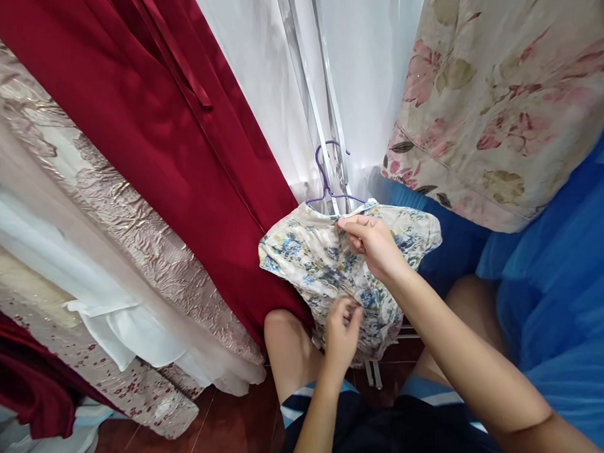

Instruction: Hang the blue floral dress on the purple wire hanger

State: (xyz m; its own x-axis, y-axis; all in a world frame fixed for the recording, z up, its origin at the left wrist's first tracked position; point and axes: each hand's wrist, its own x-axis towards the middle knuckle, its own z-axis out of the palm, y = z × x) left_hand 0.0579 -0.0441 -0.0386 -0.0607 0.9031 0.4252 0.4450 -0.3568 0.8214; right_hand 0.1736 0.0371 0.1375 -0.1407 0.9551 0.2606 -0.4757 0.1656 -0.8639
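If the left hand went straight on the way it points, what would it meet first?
Most likely the floral garment, just ahead of the left hand; depth is unclear, so they may already be touching.

Right hand [371,242] above left hand [342,328]

Flowered top [321,269] is showing crinkled matt cloth, hanger [325,182] is looking smooth, metal poles [301,66] are shining, red cloth [189,164] is looking satiny, embossed cloth [126,214] is glinting
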